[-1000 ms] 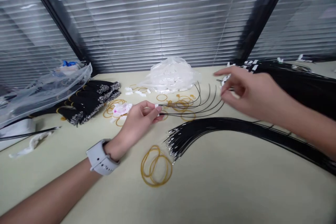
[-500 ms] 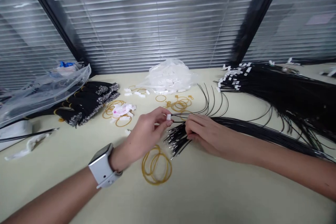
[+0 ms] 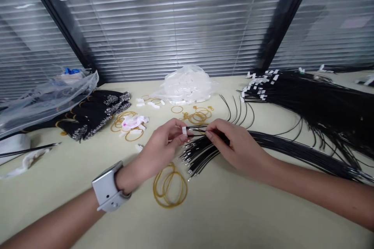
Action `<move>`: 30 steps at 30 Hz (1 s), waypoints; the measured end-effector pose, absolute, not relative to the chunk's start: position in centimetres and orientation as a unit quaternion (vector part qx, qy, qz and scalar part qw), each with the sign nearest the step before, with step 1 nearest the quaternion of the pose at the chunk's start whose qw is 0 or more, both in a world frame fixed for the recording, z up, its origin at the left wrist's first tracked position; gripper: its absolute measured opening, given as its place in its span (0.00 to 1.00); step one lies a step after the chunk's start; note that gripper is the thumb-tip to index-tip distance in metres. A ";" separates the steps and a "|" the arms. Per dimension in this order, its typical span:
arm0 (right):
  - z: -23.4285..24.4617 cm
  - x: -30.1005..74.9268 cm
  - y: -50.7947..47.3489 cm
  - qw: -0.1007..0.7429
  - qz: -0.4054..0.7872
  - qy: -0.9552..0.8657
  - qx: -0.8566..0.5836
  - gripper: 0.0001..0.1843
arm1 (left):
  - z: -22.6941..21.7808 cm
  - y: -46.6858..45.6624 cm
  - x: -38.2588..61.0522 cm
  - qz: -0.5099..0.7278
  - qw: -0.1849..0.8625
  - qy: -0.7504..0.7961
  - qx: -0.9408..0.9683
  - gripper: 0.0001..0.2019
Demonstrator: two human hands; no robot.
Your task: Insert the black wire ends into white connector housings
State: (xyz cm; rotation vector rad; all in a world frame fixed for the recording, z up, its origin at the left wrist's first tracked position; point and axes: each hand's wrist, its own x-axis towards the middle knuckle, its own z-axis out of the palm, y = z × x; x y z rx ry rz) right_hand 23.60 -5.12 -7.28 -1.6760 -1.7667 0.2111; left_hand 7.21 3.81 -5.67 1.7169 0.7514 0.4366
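My left hand [image 3: 163,146], with a grey watch on the wrist, pinches a small white connector [image 3: 184,130] that has several thin black wires running out of it to the right. My right hand [image 3: 233,144] is closed in a pinch on one thin black wire [image 3: 198,128] just right of the connector, its tip close to the connector. Under both hands lies a loose bundle of black wires with metal tips [image 3: 201,153], fanned out on the cream table [image 3: 233,210].
Yellow rubber bands [image 3: 170,188] lie near the front, with more rubber bands [image 3: 198,116] behind. A clear bag of white connectors [image 3: 187,83] sits at the back. A big heap of finished black wires [image 3: 315,101] fills the right; black bundles [image 3: 93,113] and a plastic bag [image 3: 43,99] lie left.
My right hand came back from the far heap of wires to the loose bundle, then lifted one wire up to the connector. My left hand kept hold of the connector.
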 end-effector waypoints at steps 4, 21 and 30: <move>-7.3 23.8 -4.9 0.376 0.094 -0.670 -0.633 0.08 | -5.6 3.8 7.3 0.188 0.575 0.329 0.726 0.10; -7.7 24.1 -5.3 0.382 0.074 -0.683 -0.618 0.06 | -5.8 3.6 7.5 0.153 0.617 0.330 0.698 0.09; -7.6 24.1 -5.3 0.365 0.043 -0.704 -0.608 0.06 | -5.7 3.6 7.7 0.141 0.621 0.329 0.697 0.08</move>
